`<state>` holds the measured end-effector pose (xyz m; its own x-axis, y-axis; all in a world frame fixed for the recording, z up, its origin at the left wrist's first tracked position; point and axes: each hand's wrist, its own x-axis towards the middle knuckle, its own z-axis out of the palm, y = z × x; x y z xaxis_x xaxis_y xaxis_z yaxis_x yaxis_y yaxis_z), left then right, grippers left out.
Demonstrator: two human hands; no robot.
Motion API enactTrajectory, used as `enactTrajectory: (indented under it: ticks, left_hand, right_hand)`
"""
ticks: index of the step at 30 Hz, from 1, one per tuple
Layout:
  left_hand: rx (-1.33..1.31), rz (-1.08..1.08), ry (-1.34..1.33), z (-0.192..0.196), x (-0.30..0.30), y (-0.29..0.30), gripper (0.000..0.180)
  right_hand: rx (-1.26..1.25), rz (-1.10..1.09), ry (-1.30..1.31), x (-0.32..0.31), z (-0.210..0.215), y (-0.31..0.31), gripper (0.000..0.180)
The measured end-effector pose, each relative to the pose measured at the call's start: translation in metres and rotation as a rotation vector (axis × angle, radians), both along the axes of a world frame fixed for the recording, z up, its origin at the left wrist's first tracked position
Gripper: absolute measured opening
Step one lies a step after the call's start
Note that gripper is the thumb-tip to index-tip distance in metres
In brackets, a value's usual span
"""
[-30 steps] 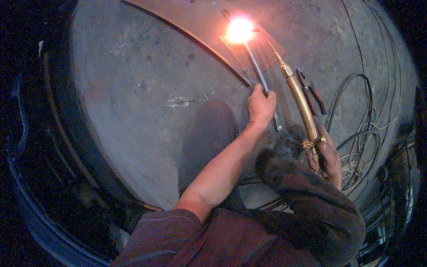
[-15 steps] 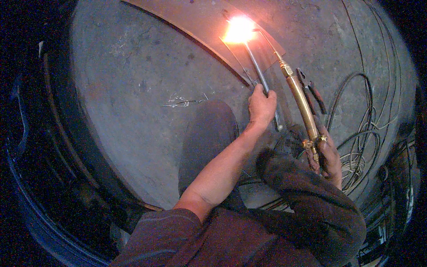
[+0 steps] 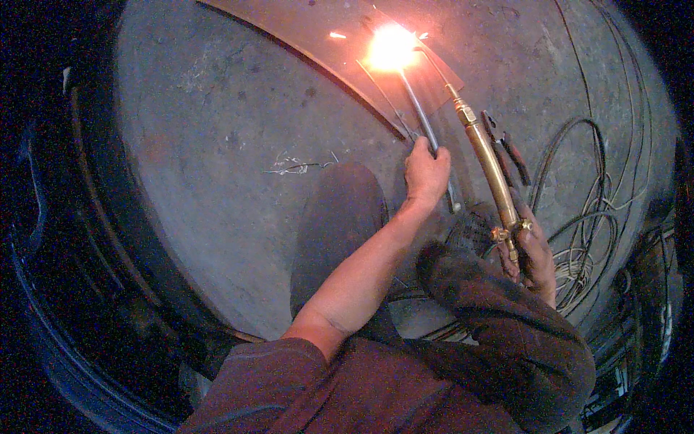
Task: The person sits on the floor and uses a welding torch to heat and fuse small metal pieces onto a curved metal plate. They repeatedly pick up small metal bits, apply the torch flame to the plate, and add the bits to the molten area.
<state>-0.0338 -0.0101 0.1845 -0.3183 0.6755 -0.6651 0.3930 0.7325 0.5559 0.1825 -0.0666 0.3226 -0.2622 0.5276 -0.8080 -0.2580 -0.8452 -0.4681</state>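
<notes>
My left hand (image 3: pixel 426 172) is closed around a straight metal rod (image 3: pixel 417 101); its lower end shows below my fist. A thin wire rod (image 3: pixel 383 96) slants up from the same fist. My right hand (image 3: pixel 536 249) is wrapped round the rear of a brass gas torch (image 3: pixel 491 163), near its valve knobs. The torch's thin bent nozzle (image 3: pixel 437 69) points into a white-orange glare (image 3: pixel 394 47), where the far end of the metal rod also disappears. Under the glare lies a rusty brown metal plate (image 3: pixel 311 40). What is being heated is hidden by the brightness.
Pliers with red on the handles (image 3: pixel 515 158) lie on the grey floor (image 3: pixel 224 145) beside the torch. Black hoses (image 3: pixel 600 145) and coiled thin cable (image 3: pixel 575 278) are on the right. Bits of wire (image 3: pixel 293 168) lie left of my knee (image 3: pixel 347 195).
The glare has shifted slightly to the right, and bright sparks now fly out on both sides of it. Both hands have stayed almost in place.
</notes>
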Motion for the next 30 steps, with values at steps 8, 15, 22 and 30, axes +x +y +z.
enactTrajectory:
  ticks: [8,15,22,30]
  left_hand:
    - [-0.002,0.009,-0.012,0.000,-0.001,0.000,0.027]
    - [0.009,-0.008,0.006,0.002,0.000,0.002,0.027]
    - [-0.002,0.008,0.004,0.002,0.001,0.001,0.028]
    - [-0.032,0.020,-0.021,0.001,-0.002,0.001,0.028]
  right_hand:
    - [-0.009,-0.067,0.023,-0.005,-0.002,0.000,0.094]
    - [-0.017,-0.022,-0.042,-0.009,0.009,0.007,0.093]
    - [-0.021,-0.049,-0.027,-0.011,0.008,0.006,0.096]
    - [-0.012,-0.115,0.088,-0.008,-0.002,0.001,0.090]
